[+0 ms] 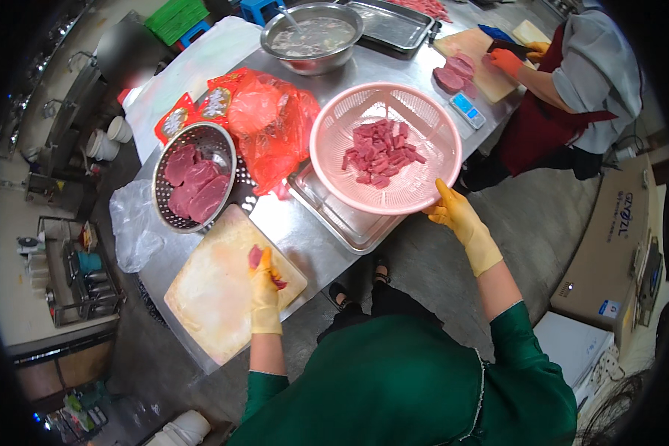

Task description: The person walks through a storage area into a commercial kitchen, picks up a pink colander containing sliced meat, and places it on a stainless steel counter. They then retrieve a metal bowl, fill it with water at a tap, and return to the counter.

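Note:
In a yellow rubber glove, my left hand (263, 292) is closed around dark red raw meat (255, 256); bits of it stick out on both sides of the fingers. The hand is over a worn whitish cutting board (212, 295). My right hand (457, 211), gloved in yellow too, grips the near right rim of a pink plastic colander (326, 184). Small strips of raw meat (383, 150) lie in a heap inside that colander. Under its near side is a shallow metal tray (362, 237). Beyond the board, a perforated steel bowl (223, 145) holds several thick meat slices (198, 181).
Red plastic bags (267, 122) lie between bowl and colander. Farther back are a steel basin (312, 64) of cloudy liquid and metal trays (390, 25). At right, a co-worker (585, 72) cuts meat on another board (499, 78), near a digital scale (468, 111).

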The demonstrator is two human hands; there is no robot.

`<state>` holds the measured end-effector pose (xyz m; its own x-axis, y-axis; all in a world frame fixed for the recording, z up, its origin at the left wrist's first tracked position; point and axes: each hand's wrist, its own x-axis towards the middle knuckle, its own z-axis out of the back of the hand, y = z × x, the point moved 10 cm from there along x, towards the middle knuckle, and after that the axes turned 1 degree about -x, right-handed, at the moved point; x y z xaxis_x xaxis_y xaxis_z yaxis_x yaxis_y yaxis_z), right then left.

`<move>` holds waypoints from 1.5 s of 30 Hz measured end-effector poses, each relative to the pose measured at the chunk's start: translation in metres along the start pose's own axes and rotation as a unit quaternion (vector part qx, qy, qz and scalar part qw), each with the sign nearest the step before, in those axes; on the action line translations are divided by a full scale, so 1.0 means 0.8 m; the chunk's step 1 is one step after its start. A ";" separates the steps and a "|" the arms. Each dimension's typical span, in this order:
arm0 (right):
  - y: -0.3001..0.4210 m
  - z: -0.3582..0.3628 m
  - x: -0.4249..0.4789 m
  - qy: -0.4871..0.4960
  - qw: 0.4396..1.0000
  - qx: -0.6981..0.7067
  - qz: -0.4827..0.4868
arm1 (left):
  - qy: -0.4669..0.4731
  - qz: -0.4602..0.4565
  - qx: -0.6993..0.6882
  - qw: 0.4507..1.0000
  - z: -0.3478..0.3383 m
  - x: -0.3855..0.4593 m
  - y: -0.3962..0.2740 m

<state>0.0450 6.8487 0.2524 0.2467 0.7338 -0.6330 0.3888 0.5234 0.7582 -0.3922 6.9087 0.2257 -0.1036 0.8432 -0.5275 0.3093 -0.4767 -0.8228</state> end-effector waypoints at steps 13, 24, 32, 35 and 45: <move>0.023 0.015 -0.013 0.002 0.999 -0.045 0.028 | 0.058 0.020 -0.045 0.997 -0.114 -0.040 0.011; 0.013 -0.154 -0.069 0.180 0.959 -0.221 0.000 | -0.017 -0.019 0.018 1.000 -0.010 -0.120 0.002; -0.001 -0.189 -0.040 0.309 0.927 -0.213 -0.005 | -0.143 0.038 -0.142 0.979 0.009 -0.152 0.080; -0.006 -0.213 -0.052 0.372 0.898 -0.230 0.042 | -0.140 0.105 -0.191 0.966 0.047 -0.177 0.121; -0.055 -0.060 0.017 0.218 0.932 -0.284 0.052 | -0.265 -0.040 -0.266 0.926 0.151 -0.286 0.096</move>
<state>-0.0110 6.8562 0.2181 -0.1748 0.8356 -0.5209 -0.1796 0.4931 0.8513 -0.4587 6.6492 0.2574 -0.5524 0.5625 -0.6153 0.6876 -0.1099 -0.7177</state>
